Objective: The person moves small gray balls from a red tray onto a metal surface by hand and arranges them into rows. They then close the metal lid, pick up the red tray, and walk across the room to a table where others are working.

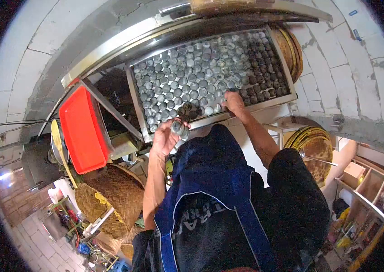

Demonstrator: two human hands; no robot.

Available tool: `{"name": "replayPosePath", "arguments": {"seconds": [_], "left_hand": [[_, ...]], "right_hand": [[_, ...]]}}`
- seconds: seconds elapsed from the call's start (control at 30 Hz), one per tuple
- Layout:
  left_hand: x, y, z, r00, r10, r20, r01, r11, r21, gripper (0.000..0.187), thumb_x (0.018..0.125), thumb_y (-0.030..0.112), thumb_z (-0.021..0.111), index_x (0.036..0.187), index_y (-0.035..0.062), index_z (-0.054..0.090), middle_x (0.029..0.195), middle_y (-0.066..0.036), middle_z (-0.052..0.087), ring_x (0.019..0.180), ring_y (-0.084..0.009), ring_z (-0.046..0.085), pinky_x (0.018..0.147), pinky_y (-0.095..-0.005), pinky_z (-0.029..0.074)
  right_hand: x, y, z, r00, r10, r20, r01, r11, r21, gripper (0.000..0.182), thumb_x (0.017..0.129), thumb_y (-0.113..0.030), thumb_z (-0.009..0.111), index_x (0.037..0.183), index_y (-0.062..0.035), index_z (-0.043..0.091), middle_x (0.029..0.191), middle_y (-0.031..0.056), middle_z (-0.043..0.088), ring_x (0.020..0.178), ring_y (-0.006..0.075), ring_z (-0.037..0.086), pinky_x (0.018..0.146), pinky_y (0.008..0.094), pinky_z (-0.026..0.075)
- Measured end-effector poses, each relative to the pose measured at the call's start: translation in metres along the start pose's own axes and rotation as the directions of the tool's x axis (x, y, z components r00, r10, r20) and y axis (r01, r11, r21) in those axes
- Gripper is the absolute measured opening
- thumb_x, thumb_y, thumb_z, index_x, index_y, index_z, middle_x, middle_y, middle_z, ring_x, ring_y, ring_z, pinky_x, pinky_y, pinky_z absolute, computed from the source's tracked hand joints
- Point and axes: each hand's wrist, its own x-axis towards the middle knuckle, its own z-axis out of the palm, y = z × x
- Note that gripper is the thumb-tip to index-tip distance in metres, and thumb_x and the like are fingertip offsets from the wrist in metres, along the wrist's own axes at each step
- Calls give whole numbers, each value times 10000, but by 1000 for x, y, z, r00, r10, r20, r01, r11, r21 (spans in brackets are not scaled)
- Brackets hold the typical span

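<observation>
A metal tray (264,103) packed with several rows of small round grey discs (201,77) lies in front of me, in a steel frame. My left hand (167,136) is below the tray's near edge, fingers closed on a few of the grey discs (179,128). My right hand (233,102) rests on the near part of the tray, fingertips down among the discs. The discs at the tray's far right end look darker.
A red plastic tub (83,131) sits left of the tray. Woven bamboo trays (115,190) are stacked lower left, others (312,149) lean at right. White tiled wall surrounds the steel frame (110,54). Wooden shelving (368,181) stands lower right.
</observation>
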Motion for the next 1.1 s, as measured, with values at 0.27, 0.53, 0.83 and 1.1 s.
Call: {"name": "replayPosePath", "arguments": {"seconds": [0.27,0.53,0.83,1.1], "left_hand": [[5,-16,4,995,65,-71,-48,975,218,388,961,191,578,1296,31,466,1194,-168,616,1096,-265,596,858,-348,511],[48,-33,58,956,180,233,-291,697,655,801,919,3,578,1536,125,82,1480,-134,372,1385,-263,340,1107,-371,310],[30,-24,-11,972,225,-71,-97,655,749,455,913,99,653,1332,27,490,1274,-97,574,1151,-184,541,1010,-328,417],[-48,-49,-115,845,213,-490,93,845,527,335,920,223,659,1188,44,568,1138,-63,619,948,-166,601,775,-315,494]], "right_hand": [[-21,-56,-9,993,-119,2,105,882,459,475,840,-490,676,890,-18,680,787,163,674,737,288,655,660,424,501],[-54,-122,-84,939,96,331,-344,304,888,485,778,-143,764,1174,36,550,1018,141,655,781,240,686,623,290,573],[10,57,3,996,-49,-69,53,997,63,729,656,-264,813,1291,-66,514,1199,185,609,1088,333,591,911,445,489],[10,39,-31,947,-12,320,-75,964,256,830,706,-416,768,1365,-17,460,1255,227,584,1147,377,565,964,432,466]]}}
